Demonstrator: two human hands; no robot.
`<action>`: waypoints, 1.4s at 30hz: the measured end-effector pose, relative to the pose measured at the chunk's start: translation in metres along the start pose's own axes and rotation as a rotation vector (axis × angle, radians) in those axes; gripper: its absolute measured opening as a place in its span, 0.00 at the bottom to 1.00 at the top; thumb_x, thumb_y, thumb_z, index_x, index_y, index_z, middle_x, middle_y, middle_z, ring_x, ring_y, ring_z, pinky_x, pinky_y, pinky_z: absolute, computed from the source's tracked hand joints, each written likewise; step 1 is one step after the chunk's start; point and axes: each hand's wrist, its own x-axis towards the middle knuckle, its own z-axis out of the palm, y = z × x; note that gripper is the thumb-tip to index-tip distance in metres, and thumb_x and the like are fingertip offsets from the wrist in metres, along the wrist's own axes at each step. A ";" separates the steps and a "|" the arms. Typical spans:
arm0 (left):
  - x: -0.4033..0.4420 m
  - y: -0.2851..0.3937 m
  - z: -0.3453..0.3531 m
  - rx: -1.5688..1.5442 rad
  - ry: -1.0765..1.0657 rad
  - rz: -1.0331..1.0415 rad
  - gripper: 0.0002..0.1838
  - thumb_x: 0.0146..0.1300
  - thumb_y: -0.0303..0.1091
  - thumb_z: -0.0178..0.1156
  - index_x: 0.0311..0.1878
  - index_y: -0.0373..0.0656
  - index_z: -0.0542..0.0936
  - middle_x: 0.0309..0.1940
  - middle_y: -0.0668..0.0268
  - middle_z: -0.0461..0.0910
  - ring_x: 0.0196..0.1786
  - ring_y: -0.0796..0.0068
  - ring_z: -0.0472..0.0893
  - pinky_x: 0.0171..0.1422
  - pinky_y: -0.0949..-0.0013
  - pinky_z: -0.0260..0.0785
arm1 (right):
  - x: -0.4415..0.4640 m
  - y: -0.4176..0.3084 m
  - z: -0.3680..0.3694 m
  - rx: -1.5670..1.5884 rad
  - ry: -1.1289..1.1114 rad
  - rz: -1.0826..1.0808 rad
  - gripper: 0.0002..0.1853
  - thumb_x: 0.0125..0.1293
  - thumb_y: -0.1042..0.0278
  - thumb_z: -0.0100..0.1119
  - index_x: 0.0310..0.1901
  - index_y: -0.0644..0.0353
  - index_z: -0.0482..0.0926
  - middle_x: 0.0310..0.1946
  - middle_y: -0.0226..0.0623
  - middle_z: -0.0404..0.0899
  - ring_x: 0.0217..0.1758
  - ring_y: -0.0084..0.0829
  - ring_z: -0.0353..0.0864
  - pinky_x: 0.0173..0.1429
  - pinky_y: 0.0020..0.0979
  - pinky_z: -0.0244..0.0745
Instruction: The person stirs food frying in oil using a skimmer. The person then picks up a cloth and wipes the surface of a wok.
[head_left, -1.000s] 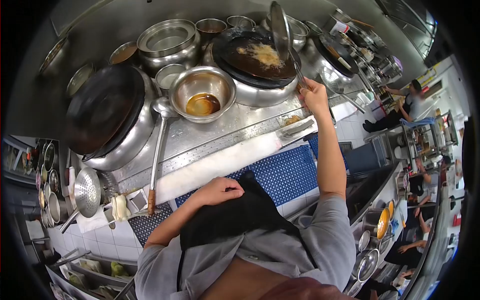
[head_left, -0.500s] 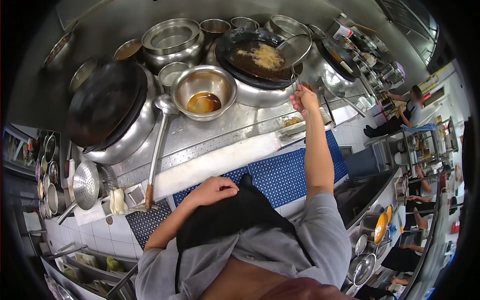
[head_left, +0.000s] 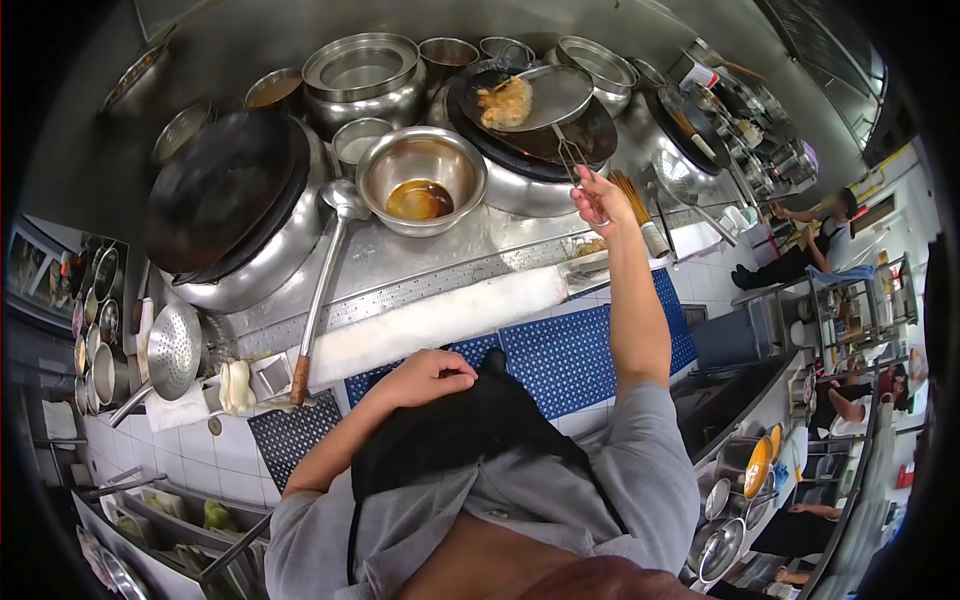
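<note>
My right hand (head_left: 603,203) grips the wire handle of a round mesh strainer (head_left: 556,98), which lies over a black wok (head_left: 590,140) of dark oil. Golden fried food (head_left: 506,102) is at the strainer's left edge, inside the wok. My left hand (head_left: 434,378) rests on the black apron at my waist, its fingers curled; whether anything is in them is hidden. Left of the wok stands a steel bowl (head_left: 422,150) with brown liquid at its bottom. Beside that bowl lies a long ladle (head_left: 325,280) with a wooden end.
A second dark wok (head_left: 225,195) sits tilted at the left. Steel pots (head_left: 363,80) line the back. A perforated ladle (head_left: 174,358) lies at the front left. A bamboo brush (head_left: 640,205) stands right of my right hand. Other people (head_left: 825,235) are at the far right.
The strainer has gone from raised and tilted at the wok's right side to flat over the oil, further left, against the food. My right hand moved slightly left. My left hand stays at my waist.
</note>
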 end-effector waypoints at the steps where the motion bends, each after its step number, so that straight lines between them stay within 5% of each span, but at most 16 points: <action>1: 0.000 -0.001 0.001 -0.007 -0.004 0.000 0.14 0.71 0.39 0.64 0.51 0.39 0.86 0.42 0.63 0.87 0.46 0.76 0.83 0.54 0.71 0.74 | -0.009 -0.004 -0.001 -0.054 0.021 -0.002 0.15 0.75 0.74 0.53 0.61 0.51 0.74 0.31 0.40 0.83 0.22 0.24 0.79 0.20 0.22 0.71; 13: 0.004 0.001 0.002 0.045 -0.047 0.038 0.14 0.70 0.38 0.64 0.50 0.39 0.86 0.42 0.62 0.87 0.46 0.74 0.84 0.53 0.70 0.74 | -0.051 -0.024 0.045 -0.880 0.190 -0.183 0.25 0.71 0.76 0.54 0.69 0.59 0.74 0.23 0.35 0.82 0.16 0.19 0.74 0.16 0.23 0.65; 21: -0.006 0.004 0.001 0.084 0.028 0.054 0.13 0.70 0.38 0.64 0.50 0.39 0.87 0.42 0.61 0.88 0.46 0.71 0.85 0.54 0.69 0.75 | -0.018 -0.026 0.093 -1.193 0.336 -0.314 0.28 0.64 0.77 0.55 0.67 0.54 0.78 0.22 0.37 0.84 0.18 0.26 0.81 0.22 0.31 0.76; 24: -0.010 0.004 0.001 0.085 0.060 0.058 0.13 0.69 0.39 0.64 0.48 0.39 0.87 0.41 0.61 0.88 0.45 0.68 0.86 0.52 0.67 0.75 | -0.016 -0.032 0.109 -1.180 0.315 -0.339 0.26 0.68 0.77 0.55 0.69 0.58 0.76 0.22 0.35 0.81 0.16 0.21 0.74 0.18 0.27 0.67; 30: -0.012 0.005 0.002 0.096 0.107 0.100 0.13 0.68 0.41 0.65 0.45 0.40 0.86 0.39 0.60 0.87 0.42 0.63 0.86 0.49 0.64 0.76 | -0.009 -0.036 0.114 -1.065 0.381 -0.445 0.27 0.70 0.78 0.53 0.71 0.59 0.73 0.23 0.35 0.81 0.16 0.22 0.74 0.18 0.27 0.68; 37: -0.005 0.002 0.000 0.117 0.062 0.138 0.13 0.67 0.41 0.65 0.45 0.41 0.86 0.38 0.60 0.87 0.41 0.63 0.85 0.49 0.63 0.76 | -0.013 -0.022 0.086 -0.932 0.194 -0.196 0.27 0.72 0.77 0.51 0.73 0.60 0.70 0.23 0.35 0.80 0.16 0.22 0.74 0.18 0.27 0.68; 42: -0.002 0.007 -0.005 0.118 -0.020 0.060 0.14 0.69 0.39 0.64 0.48 0.39 0.86 0.41 0.60 0.87 0.45 0.68 0.85 0.52 0.67 0.75 | -0.069 -0.014 0.065 -0.962 0.269 -0.184 0.25 0.72 0.77 0.51 0.71 0.61 0.72 0.23 0.34 0.80 0.16 0.20 0.72 0.17 0.23 0.64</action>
